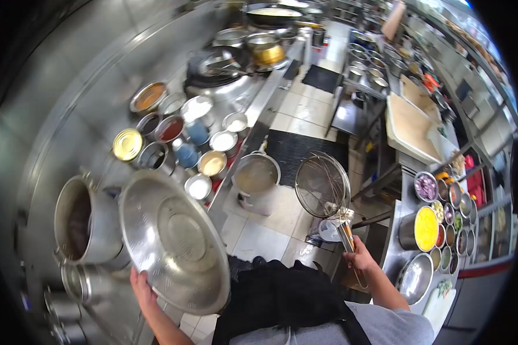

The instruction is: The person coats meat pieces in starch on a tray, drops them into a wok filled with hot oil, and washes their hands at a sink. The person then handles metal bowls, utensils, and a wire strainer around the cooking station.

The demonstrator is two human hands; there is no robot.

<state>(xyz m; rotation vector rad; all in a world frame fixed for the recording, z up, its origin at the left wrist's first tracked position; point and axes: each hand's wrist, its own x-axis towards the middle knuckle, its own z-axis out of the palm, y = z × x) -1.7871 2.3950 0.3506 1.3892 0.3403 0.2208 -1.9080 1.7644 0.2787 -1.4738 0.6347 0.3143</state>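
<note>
My left hand [144,287] grips the lower rim of a large metal colander [175,241], tilted on its side with its inside facing me. Small holes show in its wall. On my right, my right hand [360,256] is closed around the handle of a round mesh strainer [322,184], held up over the floor. Thin curved wires like those of a whisk show against the mesh; whether they are a separate tool in the same hand I cannot tell. Beyond and between my hands stands a pot [256,174] with cloudy liquid, its handle pointing away.
A tall stockpot [75,218] stands left of the colander. Several sauce containers [170,127] crowd the left counter, with pans [273,16] farther back. On the right counter are a yellow-filled container [426,228], a metal bowl [414,279] and a large tray [411,129]. Black mats [305,152] lie on the tiles.
</note>
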